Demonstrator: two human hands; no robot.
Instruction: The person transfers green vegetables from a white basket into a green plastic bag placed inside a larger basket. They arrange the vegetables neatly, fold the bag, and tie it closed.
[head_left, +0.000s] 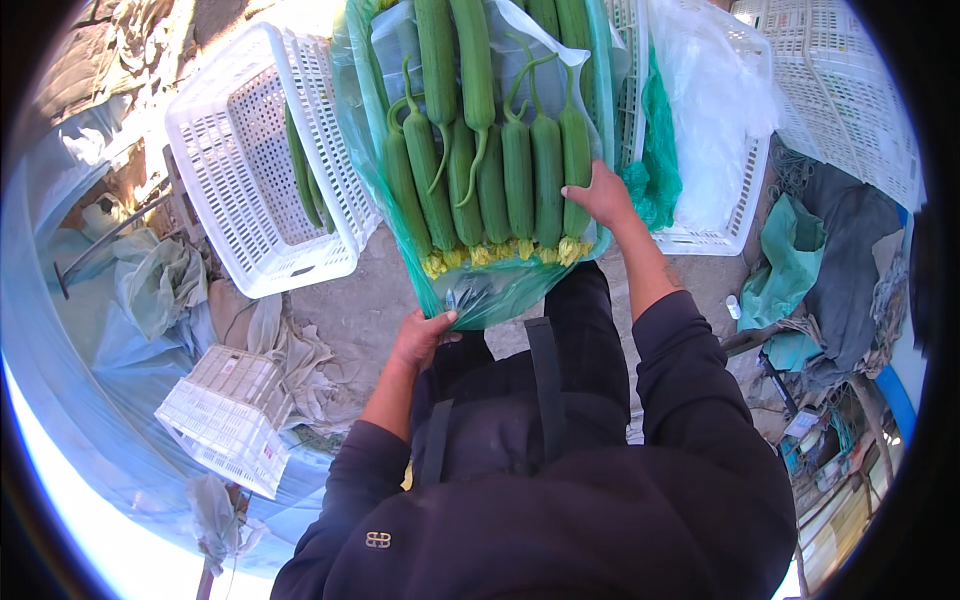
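Note:
Green loofah gourds (519, 180) with curled stems and yellow withered blossoms lie side by side in a crate lined with a green plastic bag (510, 300). More loofahs (472, 60) rest above them, over a sheet of translucent white plastic (574, 56). My left hand (421, 339) pinches the bag's near left edge between thumb and fingers. On the right side, my right hand (604, 196) grips the rightmost loofah (576, 150), its thumb laid across the gourd; the other fingers are hidden. The bag covers most of the crate's walls.
A tilted white plastic crate (259, 274) at left holds a few slender green gourds (304, 172). To the right, another white crate (739, 240) contains clear plastic film (712, 112) and green plastic (660, 150). A smaller white crate (225, 412) stands lower left. Cloth and tools (817, 435) clutter the right side.

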